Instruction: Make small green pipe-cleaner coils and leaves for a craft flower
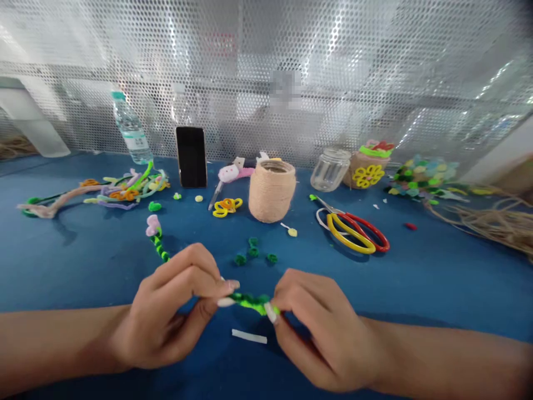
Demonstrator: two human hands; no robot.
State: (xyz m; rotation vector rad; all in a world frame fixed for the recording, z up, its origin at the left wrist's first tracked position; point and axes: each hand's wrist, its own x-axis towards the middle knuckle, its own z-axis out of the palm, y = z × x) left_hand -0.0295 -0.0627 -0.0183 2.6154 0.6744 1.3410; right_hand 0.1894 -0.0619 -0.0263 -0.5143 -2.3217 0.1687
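Note:
Both hands pinch a green twisted pipe-cleaner stem (250,303) in front of me. My left hand (179,305) closes thumb and fingertips on it, with a small white piece at the fingertips. At the other end of the stem my right hand (316,328) pinches the tip, where a short white strip (271,312) crosses it. Beyond my left hand a green striped length with a pale pink flower (154,225) sticks out; whether it joins the same stem is hidden. Another white strip (249,336) lies between my wrists. Several dark green curls (253,251) sit just past my hands.
A twine-wrapped jar (272,191) stands at centre, with a glass jar (330,169) and a decorated jar (368,166) to its right. Red-and-yellow scissors (353,230) lie nearer. Leftwards are a phone (192,157), a water bottle (132,130) and coloured pipe cleaners (125,189). Twine (487,222) is far right.

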